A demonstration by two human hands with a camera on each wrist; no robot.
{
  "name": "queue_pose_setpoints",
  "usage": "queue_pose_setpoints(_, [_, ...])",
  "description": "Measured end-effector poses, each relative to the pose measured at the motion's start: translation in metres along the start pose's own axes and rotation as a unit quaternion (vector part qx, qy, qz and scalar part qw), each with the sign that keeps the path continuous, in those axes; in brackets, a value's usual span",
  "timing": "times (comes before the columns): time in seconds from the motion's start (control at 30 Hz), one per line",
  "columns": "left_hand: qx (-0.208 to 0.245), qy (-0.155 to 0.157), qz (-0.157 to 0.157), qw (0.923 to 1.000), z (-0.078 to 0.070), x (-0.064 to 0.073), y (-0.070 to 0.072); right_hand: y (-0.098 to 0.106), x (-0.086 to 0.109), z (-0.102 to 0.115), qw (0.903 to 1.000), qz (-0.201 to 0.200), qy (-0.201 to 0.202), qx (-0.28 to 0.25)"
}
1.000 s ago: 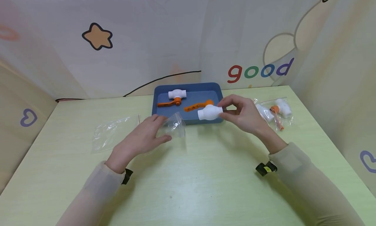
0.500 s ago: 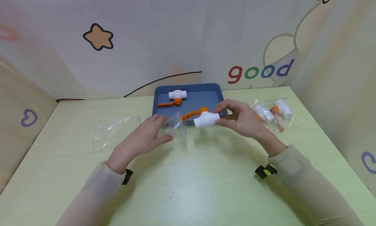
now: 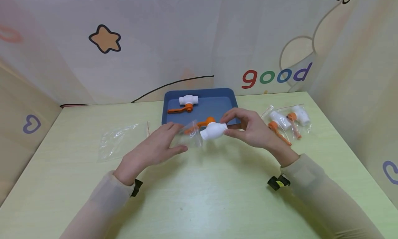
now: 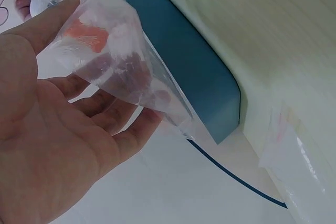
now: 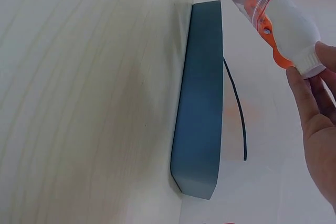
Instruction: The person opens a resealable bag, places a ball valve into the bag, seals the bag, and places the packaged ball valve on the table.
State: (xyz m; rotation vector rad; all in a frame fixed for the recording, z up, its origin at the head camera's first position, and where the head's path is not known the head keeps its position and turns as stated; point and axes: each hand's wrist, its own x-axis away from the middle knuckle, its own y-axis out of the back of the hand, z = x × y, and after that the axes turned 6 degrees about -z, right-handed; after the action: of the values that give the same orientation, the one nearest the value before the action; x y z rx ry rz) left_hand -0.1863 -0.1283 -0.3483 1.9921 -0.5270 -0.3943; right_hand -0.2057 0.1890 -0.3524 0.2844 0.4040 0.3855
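Observation:
My right hand (image 3: 250, 128) pinches a white ball valve (image 3: 214, 131) with an orange lever by one ribbed end. The lever and the valve's other end are at the mouth of a clear zip bag (image 3: 189, 137). That bag is held by my left hand (image 3: 155, 145), its thumb at the mouth and its fingers spread along the side. Through the film (image 4: 89, 35) the orange lever shows in the left wrist view. In the right wrist view the white body (image 5: 291, 32) is mostly outside the bag, by the red zip line.
Behind the hands, a blue tray (image 3: 214, 93) holds another white valve (image 3: 188, 100) with an orange lever. A flat clear bag (image 3: 121, 140) lies on the table to the left. Bagged valves (image 3: 289, 121) lie at the right, near a patterned curtain.
My right hand has moved the valve left and down toward me, from over the tray to the bag. Its lever has gone into the bag's mouth. The left hand has barely shifted.

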Motion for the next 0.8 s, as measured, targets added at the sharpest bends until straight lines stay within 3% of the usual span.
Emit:
queue_pose_setpoints(0.4, [0.040, -0.032, 0.018, 0.9985, 0.002, 0.002, 0.000, -0.002, 0.001, 0.000, 0.9991, 0.038, 0.016, -0.001])
queue_pose_setpoints(0.63, [0.067, -0.049, 0.016, 0.9964, 0.001, 0.003, -0.001, -0.008, 0.001, 0.000, 0.9988, 0.039, 0.027, -0.008])
queue_pose_setpoints(0.8, [0.067, -0.045, 0.014, 0.9967, -0.001, 0.003, -0.001, -0.011, 0.001, 0.001, 0.9987, 0.039, 0.031, -0.010])
